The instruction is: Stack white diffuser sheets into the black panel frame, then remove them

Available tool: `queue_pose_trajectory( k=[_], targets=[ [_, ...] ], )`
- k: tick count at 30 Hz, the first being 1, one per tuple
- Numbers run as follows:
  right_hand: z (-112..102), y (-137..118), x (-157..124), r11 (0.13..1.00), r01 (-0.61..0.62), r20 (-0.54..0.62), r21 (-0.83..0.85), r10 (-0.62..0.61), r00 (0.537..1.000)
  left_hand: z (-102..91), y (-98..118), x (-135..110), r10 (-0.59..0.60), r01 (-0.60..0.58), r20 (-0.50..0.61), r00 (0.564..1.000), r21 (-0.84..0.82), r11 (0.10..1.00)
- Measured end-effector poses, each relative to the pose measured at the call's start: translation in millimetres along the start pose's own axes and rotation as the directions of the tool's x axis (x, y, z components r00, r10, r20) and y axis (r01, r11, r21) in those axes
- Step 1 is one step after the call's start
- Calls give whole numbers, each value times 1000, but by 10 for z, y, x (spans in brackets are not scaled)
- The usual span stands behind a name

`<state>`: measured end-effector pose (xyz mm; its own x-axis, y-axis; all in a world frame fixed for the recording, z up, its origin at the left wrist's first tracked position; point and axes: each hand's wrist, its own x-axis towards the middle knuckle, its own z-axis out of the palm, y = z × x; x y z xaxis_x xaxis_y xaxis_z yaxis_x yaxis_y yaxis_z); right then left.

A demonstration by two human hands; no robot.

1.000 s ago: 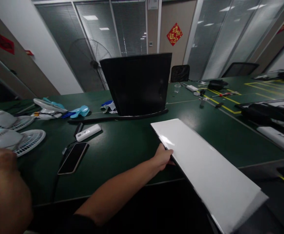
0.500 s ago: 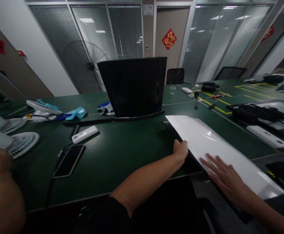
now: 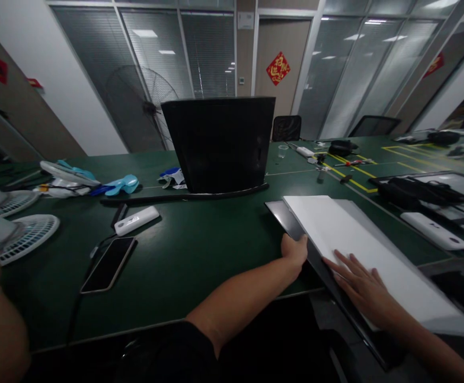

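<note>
Your left hand (image 3: 294,249) is curled around the near-left edge of a dark panel (image 3: 291,223), thumb on top, fingers tucked out of sight beneath. Your right hand (image 3: 361,284) lies open and flat, fingers spread, on a white sheet (image 3: 359,239) stacked on that panel.

The stack sits at the near right of the green table (image 3: 200,250), its near end jutting past the table edge toward you. Panel and sheet are skewed, with a strip of dark panel showing along the left.

Handling, as a judgement: the sheet looks thin, smooth and a little glossy, likely light and slippery, so it may slide on the panel unless pressed down. The panel looks stiff and broad, probably awkward more than heavy, and a face like that may scratch or crack. Best taken by the long edges, one hand each side, not by a corner.

Looks: sheet plain white, long, rectangular; panel dark grey with a dull sheen.

Farther out: a black screen (image 3: 219,143) stands upright at the far centre. To the left lie a phone (image 3: 109,264), a white remote (image 3: 136,220) and white fan grilles (image 3: 26,236).
</note>
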<state>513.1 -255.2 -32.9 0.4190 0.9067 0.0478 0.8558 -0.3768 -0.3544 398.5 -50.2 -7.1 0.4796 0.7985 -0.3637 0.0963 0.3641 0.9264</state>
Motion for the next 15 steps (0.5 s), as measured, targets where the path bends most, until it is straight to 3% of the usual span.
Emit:
queue_pose_trajectory(
  k=[4, 7, 15],
  targets=[
    [-31, 248, 237, 999, -29, 2, 24, 29, 1000, -119, -8, -114, 17, -17, -11, 1000, -12, 1000],
    [-78, 450, 434, 998, -40, 7, 52, 40, 999, -379, -50, -263, 33, -36, -43, 999, -66, 997],
    [-201, 995, 792, 979, -18, -67, 204, 32, 997, -1743, -256, -750, 21, -104, -260, 965, -312, 944]
  ],
)
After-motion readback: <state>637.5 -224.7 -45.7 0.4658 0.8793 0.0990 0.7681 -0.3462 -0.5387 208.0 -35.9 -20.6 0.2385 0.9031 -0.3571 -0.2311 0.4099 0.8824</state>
